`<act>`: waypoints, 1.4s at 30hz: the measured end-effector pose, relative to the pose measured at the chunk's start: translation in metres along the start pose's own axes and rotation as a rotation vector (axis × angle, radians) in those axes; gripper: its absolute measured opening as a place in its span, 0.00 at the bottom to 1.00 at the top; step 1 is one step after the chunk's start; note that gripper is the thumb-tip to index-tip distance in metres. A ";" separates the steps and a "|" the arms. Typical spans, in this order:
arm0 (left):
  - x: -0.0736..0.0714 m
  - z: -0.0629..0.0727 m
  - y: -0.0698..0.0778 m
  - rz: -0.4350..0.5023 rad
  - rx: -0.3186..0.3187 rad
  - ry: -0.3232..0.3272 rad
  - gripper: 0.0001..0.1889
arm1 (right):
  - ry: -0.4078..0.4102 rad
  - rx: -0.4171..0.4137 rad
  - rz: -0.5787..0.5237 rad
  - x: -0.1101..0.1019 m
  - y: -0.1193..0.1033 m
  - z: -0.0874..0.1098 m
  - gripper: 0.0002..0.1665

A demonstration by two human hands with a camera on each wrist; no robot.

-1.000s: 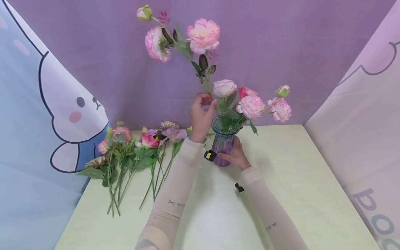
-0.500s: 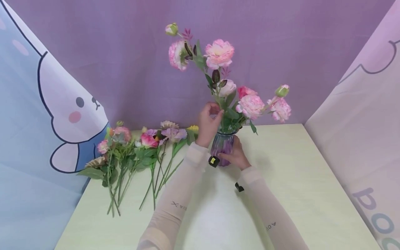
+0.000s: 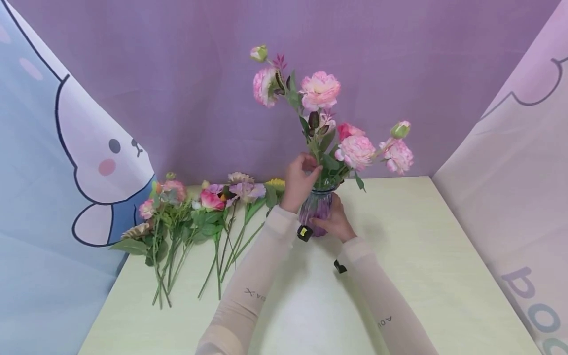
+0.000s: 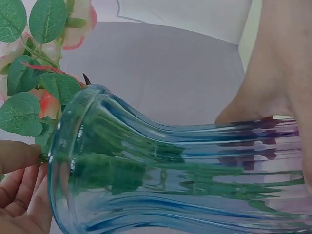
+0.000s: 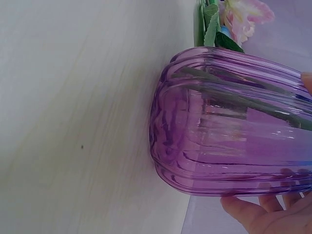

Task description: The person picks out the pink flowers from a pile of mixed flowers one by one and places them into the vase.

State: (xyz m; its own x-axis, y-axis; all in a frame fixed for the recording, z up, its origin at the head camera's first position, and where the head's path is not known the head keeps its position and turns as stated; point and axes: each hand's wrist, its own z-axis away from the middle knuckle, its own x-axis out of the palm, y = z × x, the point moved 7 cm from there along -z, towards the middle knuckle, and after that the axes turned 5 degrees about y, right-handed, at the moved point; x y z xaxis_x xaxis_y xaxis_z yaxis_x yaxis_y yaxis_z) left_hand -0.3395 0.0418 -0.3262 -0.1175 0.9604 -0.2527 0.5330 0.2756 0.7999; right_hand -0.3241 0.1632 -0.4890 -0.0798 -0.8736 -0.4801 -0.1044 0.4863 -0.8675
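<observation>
Pink flower spray [image 3: 294, 98]: leaning from the mouth of the vase [image 3: 316, 213], stem [image 3: 315, 148] pinched by the left hand [image 3: 300, 183]; its lower end I cannot surely tell from other stems [image 5: 265, 109] inside. Vase: upright on the table [image 3: 301, 310], gripped low by the right hand [image 3: 336, 222] (whose fingers reach me partly distorted through purple glass). Loose flowers [image 3: 208, 222]: lying left, one yellow bloom [image 3: 276, 184] partly behind the left hand.

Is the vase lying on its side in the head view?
No, the purple vase stands upright on the table, the right grip holding its lower part and pink flowers rising from its mouth.
</observation>
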 end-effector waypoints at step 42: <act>-0.015 0.008 -0.006 -0.239 0.101 0.050 0.09 | 0.017 -0.020 -0.037 -0.002 -0.003 0.004 0.61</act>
State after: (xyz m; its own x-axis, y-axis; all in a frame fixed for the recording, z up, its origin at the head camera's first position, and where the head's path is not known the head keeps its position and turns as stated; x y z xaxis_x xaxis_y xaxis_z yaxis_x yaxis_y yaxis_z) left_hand -0.3340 0.0252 -0.3315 -0.2901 0.8702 -0.3981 0.5661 0.4915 0.6618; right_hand -0.3193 0.1630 -0.4858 -0.0924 -0.8907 -0.4452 -0.1277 0.4540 -0.8818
